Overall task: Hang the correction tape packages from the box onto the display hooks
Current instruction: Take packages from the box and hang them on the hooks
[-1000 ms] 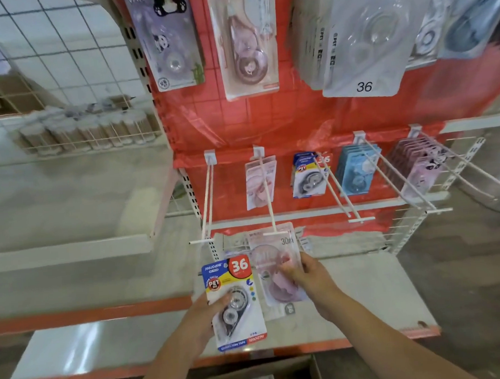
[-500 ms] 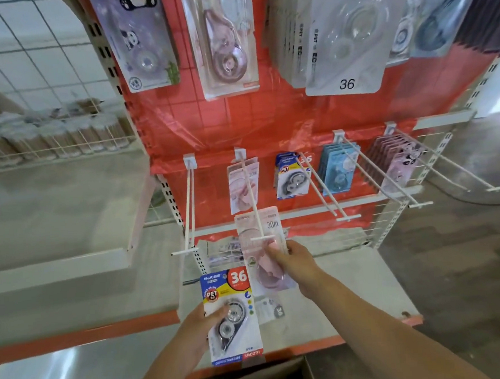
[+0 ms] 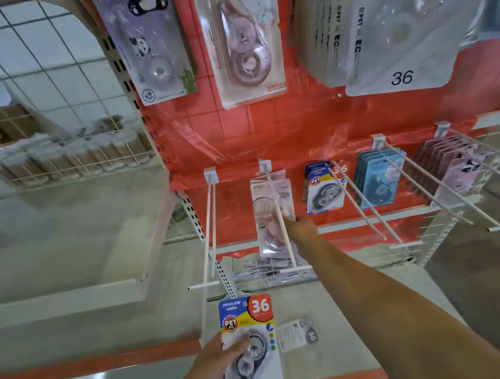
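Two packages occupy us: our right hand (image 3: 299, 226) pinches the pink package (image 3: 269, 217) hanging on the second hook (image 3: 279, 216), near the packs behind it, while our left hand (image 3: 221, 358) grips the blue-and-yellow package (image 3: 251, 344) low above the shelf (image 3: 341, 356).

Package (image 3: 272, 217) on hook (image 3: 279, 216); empty hook (image 3: 209, 230) left.

Behind a white wire grid (image 3: 46, 84) at upper left, rows of clear tubs (image 3: 74, 159) packed with wooden sticks, beside a cardboard carton (image 3: 2, 128); below, a pale shelf (image 3: 69, 229) with an orange front edge (image 3: 92, 364)
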{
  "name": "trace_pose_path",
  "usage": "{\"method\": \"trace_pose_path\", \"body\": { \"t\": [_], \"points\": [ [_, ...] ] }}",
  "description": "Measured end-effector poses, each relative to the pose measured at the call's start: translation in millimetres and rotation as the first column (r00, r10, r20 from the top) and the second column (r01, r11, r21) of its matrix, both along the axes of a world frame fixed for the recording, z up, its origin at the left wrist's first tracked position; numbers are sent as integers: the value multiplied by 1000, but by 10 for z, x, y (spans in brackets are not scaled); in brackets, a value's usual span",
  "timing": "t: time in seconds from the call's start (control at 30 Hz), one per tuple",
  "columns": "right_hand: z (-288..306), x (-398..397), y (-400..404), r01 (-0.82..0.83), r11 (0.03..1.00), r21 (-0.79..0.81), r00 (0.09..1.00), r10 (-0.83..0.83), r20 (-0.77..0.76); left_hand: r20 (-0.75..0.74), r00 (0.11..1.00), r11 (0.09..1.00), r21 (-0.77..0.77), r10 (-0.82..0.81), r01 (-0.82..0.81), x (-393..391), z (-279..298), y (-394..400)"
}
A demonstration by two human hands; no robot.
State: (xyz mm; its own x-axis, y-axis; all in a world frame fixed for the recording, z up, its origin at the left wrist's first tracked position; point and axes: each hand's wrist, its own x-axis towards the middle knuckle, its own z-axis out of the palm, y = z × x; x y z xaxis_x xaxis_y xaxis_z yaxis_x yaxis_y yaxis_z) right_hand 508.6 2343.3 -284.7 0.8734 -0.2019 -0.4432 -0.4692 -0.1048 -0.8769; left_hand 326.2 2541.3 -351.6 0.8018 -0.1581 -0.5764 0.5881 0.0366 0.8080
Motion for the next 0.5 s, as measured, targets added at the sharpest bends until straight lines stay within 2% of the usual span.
{"method": "trace_pose_path", "body": {
  "t": [0.13, 0.3, 0.5],
  "points": [
    [-50, 30, 8, 2, 999, -33, 999, 0, 42, 29, 999, 997, 63, -43, 41, 63, 33, -41],
    [-123, -336, -249, -94, 957, -274, 990, 119, 76, -6, 996, 992, 98, -84, 84, 69, 143, -217],
    [-78, -911, -933, -263, 726, -636, 956, 287, -67, 26, 996, 993, 92, -84, 81, 92, 168, -656]
  ]
}}
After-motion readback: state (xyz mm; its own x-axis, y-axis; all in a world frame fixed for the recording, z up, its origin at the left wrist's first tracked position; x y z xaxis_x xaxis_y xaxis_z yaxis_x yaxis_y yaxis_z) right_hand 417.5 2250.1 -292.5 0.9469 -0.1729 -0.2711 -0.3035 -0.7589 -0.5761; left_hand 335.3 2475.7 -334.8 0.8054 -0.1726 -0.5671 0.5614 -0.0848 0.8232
